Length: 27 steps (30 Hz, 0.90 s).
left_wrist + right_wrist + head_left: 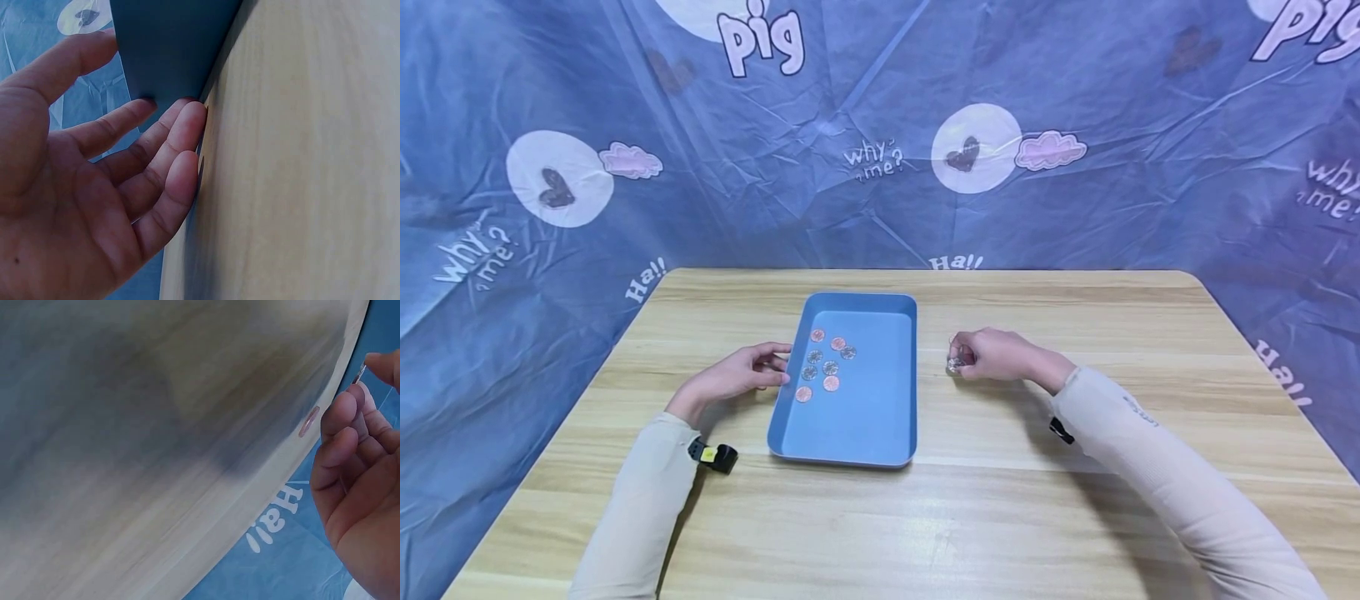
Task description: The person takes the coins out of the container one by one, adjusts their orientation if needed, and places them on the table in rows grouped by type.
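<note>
A blue tray (865, 421) lies in the middle of the wooden table (970, 517), with several copper and silver coins (825, 365) in its left half. My left hand (736, 377) rests on the table beside the tray's left wall (169, 56), its nearly straight fingertips (187, 122) touching that wall. To the right of the tray, my right hand (1000, 357) pinches a silver coin (955, 364) between thumb and fingers, just above the table. The right wrist view shows that coin's edge (359, 375) at the fingertips (340, 412) and a copper coin (309, 421) lying on the table close by.
A crinkled blue printed cloth (880, 150) hangs behind and around the table. The table's far edge runs just past the tray. Each forearm carries a small wrist camera (715, 455).
</note>
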Motion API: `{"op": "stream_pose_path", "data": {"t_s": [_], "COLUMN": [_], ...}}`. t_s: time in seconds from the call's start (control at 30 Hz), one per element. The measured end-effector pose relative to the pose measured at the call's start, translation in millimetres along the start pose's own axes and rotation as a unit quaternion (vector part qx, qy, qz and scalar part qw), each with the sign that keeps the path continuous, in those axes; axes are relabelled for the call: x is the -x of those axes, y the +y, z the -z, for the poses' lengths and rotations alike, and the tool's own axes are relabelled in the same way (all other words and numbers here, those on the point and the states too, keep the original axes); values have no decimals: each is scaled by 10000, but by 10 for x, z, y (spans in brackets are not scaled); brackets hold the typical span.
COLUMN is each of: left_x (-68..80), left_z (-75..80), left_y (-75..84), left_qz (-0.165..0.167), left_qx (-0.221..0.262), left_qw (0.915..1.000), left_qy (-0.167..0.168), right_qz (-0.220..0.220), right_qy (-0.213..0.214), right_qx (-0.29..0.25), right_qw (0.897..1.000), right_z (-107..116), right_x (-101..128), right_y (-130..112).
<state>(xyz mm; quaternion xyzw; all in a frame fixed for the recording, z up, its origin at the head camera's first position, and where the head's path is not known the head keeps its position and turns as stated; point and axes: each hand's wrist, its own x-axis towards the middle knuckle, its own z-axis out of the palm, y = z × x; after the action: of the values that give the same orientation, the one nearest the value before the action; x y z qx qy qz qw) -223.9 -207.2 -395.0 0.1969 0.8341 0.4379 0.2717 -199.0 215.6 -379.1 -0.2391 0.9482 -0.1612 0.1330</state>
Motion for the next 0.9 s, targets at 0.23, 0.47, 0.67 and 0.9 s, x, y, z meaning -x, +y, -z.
{"op": "stream_pose_path", "data": {"t_s": [0.23, 0.47, 0.67, 0.9], "left_x": [-2, -5, -1, -3], "left_z": [0, 1, 3, 0], "left_y": [-10, -6, -5, 0], "left_qz": [-10, -24, -23, -55], "left_qx": [-36, -49, -75, -87], "left_qw": [10000, 10000, 10000, 9999], "left_qy": [7, 2, 3, -8], "right_qz": [24, -18, -42, -48], "right_qy": [-68, -59, -78, -66], "right_qx": [45, 26, 196, 284], "right_qw": [10000, 10000, 9998, 9996], "right_z": [-33, -55, -75, -102], "right_x": [5, 18, 32, 46], "right_y": [32, 60, 69, 84]}}
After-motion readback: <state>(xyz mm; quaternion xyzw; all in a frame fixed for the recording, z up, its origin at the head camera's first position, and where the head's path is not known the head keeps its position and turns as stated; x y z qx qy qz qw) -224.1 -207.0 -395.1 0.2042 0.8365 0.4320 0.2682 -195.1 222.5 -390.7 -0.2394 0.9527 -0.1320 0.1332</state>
